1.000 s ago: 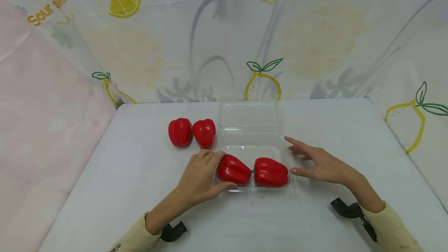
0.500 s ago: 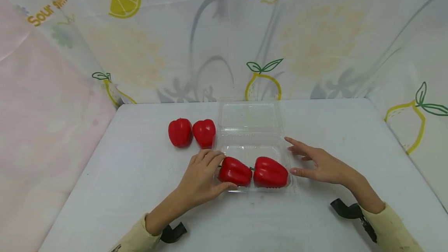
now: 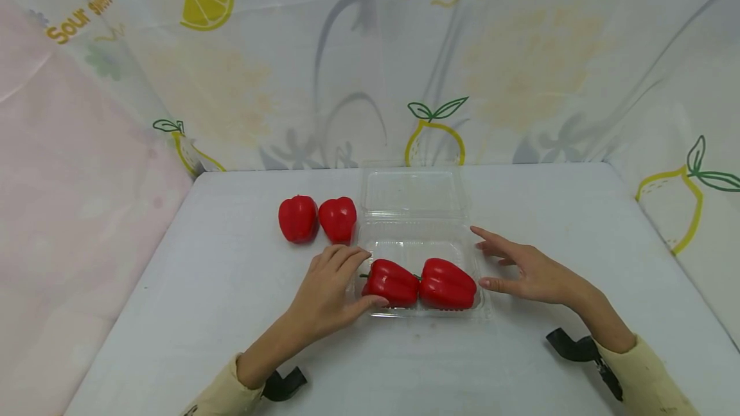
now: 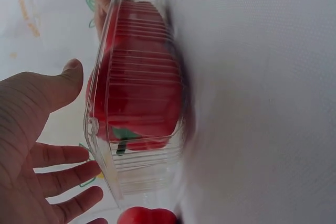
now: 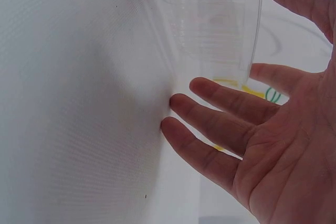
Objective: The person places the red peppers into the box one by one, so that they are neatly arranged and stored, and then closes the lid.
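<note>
Head view shows us two red peppers (image 3: 448, 284) lying in a clear container (image 3: 413, 250), its open lid (image 3: 413, 191) by the desk's (image 3: 202, 262) far edge, two loose peppers (image 3: 297, 219) toward the far left corner, while our left hand (image 3: 329, 291) and right hand (image 3: 523, 268), fingers (image 5: 215, 124) parted and holding nothing, flank the container's ends.

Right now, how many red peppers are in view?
4. Inside the clear container: the left pepper, by the left hand, and the right pepper, by the right hand. On the white table left of it: the outer pepper and the inner pepper. None looks hidden.
</note>
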`<state>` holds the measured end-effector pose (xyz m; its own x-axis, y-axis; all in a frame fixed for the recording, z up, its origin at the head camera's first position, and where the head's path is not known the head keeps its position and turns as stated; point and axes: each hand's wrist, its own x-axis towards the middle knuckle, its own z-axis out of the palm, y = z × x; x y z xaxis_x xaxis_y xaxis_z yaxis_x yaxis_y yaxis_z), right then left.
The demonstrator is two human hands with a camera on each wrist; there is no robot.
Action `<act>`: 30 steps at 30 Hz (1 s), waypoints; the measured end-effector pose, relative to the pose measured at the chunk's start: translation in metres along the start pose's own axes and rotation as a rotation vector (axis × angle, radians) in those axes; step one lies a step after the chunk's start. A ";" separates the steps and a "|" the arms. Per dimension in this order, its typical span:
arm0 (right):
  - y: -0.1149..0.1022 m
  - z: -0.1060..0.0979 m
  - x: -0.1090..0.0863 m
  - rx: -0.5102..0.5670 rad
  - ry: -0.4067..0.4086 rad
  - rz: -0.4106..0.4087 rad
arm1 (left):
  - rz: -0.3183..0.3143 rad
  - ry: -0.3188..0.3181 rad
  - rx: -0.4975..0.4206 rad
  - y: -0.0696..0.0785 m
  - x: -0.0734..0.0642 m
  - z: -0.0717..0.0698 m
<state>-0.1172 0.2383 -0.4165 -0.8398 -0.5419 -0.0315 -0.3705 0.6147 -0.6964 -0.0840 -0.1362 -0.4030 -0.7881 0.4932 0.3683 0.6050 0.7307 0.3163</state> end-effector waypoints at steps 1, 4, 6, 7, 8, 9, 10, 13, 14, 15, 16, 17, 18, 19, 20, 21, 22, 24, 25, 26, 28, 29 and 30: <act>0.000 0.000 0.000 0.000 0.002 0.004 | -0.001 0.010 -0.002 -0.001 0.000 -0.001; 0.000 0.000 0.000 -0.005 0.001 0.001 | 0.006 0.047 -0.019 -0.005 0.000 -0.004; 0.000 0.000 0.000 -0.006 0.002 0.002 | 0.011 0.074 -0.036 -0.009 0.001 -0.007; 0.000 0.001 0.000 -0.006 0.001 0.002 | 0.012 0.086 -0.043 -0.011 0.001 -0.008; 0.000 0.000 0.000 -0.007 0.001 0.002 | 0.009 0.097 -0.049 -0.014 0.001 -0.009; 0.000 0.000 0.000 -0.009 0.000 -0.001 | 0.005 0.106 -0.054 -0.016 0.001 -0.010; -0.001 0.000 0.000 -0.008 -0.001 0.000 | 0.000 0.114 -0.057 -0.019 0.002 -0.011; -0.001 0.000 0.000 -0.004 -0.004 -0.008 | -0.022 0.139 -0.058 -0.027 0.002 -0.014; -0.001 -0.001 0.000 -0.005 -0.005 -0.010 | -0.028 0.146 -0.058 -0.029 0.001 -0.015; -0.002 -0.001 0.000 -0.003 -0.006 -0.014 | -0.034 0.152 -0.056 -0.032 0.001 -0.017; -0.002 -0.001 0.000 -0.002 -0.006 -0.015 | -0.042 0.158 -0.050 -0.034 0.000 -0.018; -0.001 0.000 0.000 -0.003 -0.004 -0.013 | -0.049 0.162 -0.045 -0.036 0.000 -0.020; -0.001 0.000 0.000 -0.003 -0.004 -0.014 | -0.055 0.167 -0.041 -0.039 -0.001 -0.021; -0.001 0.000 0.000 -0.006 -0.003 -0.011 | -0.061 0.172 -0.037 -0.041 -0.001 -0.023; -0.001 0.000 0.000 -0.009 -0.003 -0.008 | -0.069 0.177 -0.029 -0.044 -0.002 -0.024; -0.001 0.000 0.000 -0.008 -0.002 -0.006 | -0.075 0.182 -0.025 -0.047 -0.002 -0.026; 0.000 0.000 0.000 -0.011 -0.002 -0.005 | -0.081 0.187 -0.022 -0.050 -0.002 -0.027; 0.001 0.000 0.000 -0.009 -0.002 -0.005 | -0.096 0.194 -0.016 -0.056 -0.002 -0.029; 0.001 0.001 0.000 -0.009 -0.001 -0.003 | -0.108 0.197 -0.013 -0.059 -0.002 -0.030; 0.002 0.001 0.000 -0.010 0.000 -0.002 | -0.119 0.200 -0.010 -0.062 -0.002 -0.031; 0.002 0.001 0.000 -0.013 0.000 -0.003 | -0.137 0.209 -0.009 -0.069 -0.002 -0.033; 0.002 0.000 0.000 -0.013 0.002 0.001 | -0.147 0.215 -0.008 -0.072 -0.002 -0.033; 0.002 0.001 0.000 -0.017 0.002 0.002 | -0.156 0.220 -0.011 -0.075 -0.003 -0.034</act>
<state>-0.1174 0.2391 -0.4180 -0.8415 -0.5393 -0.0312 -0.3754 0.6254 -0.6841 -0.1239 -0.2084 -0.3985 -0.8291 0.2595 0.4953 0.4804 0.7839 0.3934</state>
